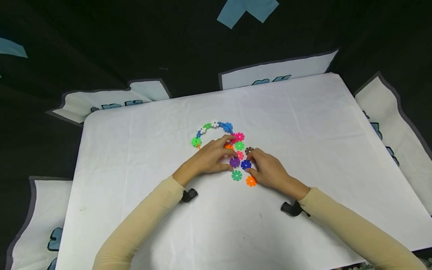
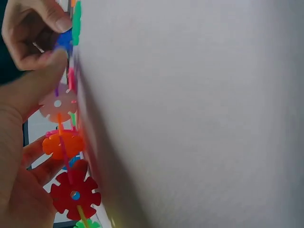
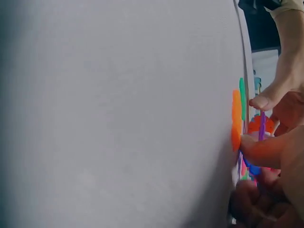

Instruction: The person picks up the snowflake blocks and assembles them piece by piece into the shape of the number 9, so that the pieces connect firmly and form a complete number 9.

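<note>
My left hand (image 1: 214, 155) pinches a purple notched plastic disc (image 1: 234, 162) at the end of a curved chain of interlocked discs. Across from it, my right hand (image 1: 270, 170) grips a dark blue disc (image 1: 246, 165) between thumb and fingers. The blue disc is right beside the purple one; whether their slots are joined I cannot tell. In the left wrist view, a red disc (image 2: 76, 195), an orange disc (image 2: 64, 145) and a pale pink disc (image 2: 58, 103) of the chain run along the left palm. My left fingers partly hide the chain in the head view.
Loose discs lie near the hands: green (image 1: 237, 175), orange (image 1: 251, 181), brown (image 1: 249, 151) and pink (image 1: 240, 136). The chain's far part, with a blue disc (image 1: 227, 127) and a bright green disc (image 1: 196, 141), arcs over the white-covered table (image 1: 152, 150).
</note>
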{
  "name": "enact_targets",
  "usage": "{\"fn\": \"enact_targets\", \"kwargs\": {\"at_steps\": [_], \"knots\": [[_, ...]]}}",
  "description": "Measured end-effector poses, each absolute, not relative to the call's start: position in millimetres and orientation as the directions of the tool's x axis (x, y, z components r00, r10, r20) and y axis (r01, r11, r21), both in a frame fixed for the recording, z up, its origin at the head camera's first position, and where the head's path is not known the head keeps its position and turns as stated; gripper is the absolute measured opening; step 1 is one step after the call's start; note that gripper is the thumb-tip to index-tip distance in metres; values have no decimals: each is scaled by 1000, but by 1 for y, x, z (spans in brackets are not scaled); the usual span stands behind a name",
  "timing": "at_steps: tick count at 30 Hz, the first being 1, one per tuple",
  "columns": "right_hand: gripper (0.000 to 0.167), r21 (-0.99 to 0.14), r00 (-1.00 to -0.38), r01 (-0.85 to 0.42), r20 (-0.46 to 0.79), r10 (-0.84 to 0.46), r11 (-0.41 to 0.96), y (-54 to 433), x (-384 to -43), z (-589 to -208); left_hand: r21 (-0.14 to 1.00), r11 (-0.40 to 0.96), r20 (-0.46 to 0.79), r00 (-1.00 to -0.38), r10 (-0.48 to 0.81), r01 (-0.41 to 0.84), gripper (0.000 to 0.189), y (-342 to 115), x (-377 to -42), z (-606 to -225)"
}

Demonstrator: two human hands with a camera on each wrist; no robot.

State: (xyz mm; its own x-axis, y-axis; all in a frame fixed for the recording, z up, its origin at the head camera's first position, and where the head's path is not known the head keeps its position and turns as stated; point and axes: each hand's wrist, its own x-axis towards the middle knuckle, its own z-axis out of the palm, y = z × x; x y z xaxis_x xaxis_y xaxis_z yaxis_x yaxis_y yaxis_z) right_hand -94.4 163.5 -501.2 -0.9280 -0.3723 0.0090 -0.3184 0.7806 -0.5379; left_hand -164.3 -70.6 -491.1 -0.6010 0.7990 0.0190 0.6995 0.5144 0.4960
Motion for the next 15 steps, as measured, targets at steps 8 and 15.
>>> {"fn": "enact_targets", "kwargs": {"at_steps": [8,15], "knots": [[18,-649,-944,-286,66,-323,704,161,-81,-496,469,520,11,-594,804,714,40,-65,-165,-489],[15,-668,-956,-262,78,-284,696,146,-76,-496,557,498,-30,-583,812,665,36,-66,-168,-489]]}}
